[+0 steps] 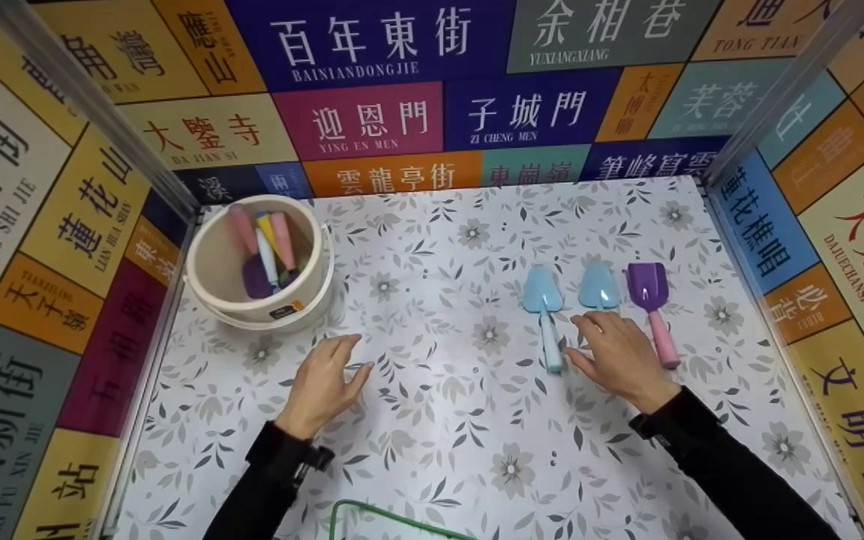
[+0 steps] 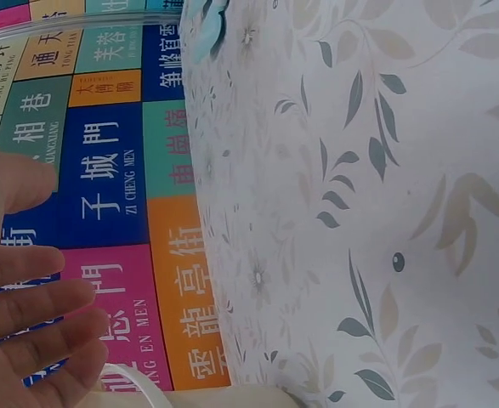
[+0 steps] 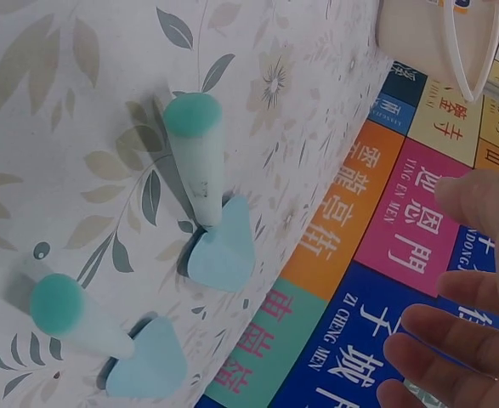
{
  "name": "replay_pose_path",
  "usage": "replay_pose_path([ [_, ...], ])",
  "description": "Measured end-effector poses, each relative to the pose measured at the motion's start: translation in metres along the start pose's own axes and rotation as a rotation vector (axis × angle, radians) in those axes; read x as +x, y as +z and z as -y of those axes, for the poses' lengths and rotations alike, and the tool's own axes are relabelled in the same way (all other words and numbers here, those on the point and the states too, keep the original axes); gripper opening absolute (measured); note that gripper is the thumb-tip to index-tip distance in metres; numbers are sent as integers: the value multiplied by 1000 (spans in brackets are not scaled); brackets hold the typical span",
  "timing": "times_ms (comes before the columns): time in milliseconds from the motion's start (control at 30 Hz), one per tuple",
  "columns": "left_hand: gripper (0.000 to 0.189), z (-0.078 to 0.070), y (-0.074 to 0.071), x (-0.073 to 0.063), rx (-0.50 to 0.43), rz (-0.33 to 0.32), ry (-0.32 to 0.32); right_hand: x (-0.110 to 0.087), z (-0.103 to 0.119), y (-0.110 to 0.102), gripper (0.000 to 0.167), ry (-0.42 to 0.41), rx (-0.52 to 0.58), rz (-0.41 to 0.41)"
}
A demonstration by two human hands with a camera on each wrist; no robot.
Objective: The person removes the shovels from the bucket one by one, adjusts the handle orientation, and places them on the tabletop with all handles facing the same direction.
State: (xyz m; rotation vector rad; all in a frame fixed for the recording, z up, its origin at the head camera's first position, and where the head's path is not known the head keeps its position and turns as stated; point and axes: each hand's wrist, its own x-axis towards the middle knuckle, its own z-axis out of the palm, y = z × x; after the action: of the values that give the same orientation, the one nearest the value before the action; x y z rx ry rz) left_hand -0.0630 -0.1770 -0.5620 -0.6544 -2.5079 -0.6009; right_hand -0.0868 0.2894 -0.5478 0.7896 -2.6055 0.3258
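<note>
Two light blue toy shovels lie side by side on the patterned table; the left one (image 1: 543,289) shows whole. My right hand (image 1: 619,356) is over the handle of the middle shovel (image 1: 598,283), hiding it in the head view. In the right wrist view that handle (image 3: 87,319) is bare, and the fingers are loosely spread, holding nothing. Beside that hand lies a purple shovel (image 1: 648,285) with a pink handle. My left hand (image 1: 325,382) hovers with relaxed fingers in front of a cream bucket (image 1: 216,262), also holding nothing.
Inside the bucket stand several tools with pink, yellow and pale handles (image 1: 282,236). Colourful panels with lettering (image 1: 372,120) wall the table at the back and both sides. A green cord (image 1: 394,514) curves along the near edge.
</note>
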Motion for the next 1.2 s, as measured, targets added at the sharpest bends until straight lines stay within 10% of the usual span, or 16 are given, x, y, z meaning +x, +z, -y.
replay_pose_path([
  [367,44,17,-44,53,-50,-129,-86,0,-1,-2,48,26,2,0],
  [733,47,78,-116,138,-148,-315,-384,2,-2,-6,47,44,1,17],
  [1200,66,148,-104,168,-159,-49,-822,1,-3,-4,46,41,-5,17],
])
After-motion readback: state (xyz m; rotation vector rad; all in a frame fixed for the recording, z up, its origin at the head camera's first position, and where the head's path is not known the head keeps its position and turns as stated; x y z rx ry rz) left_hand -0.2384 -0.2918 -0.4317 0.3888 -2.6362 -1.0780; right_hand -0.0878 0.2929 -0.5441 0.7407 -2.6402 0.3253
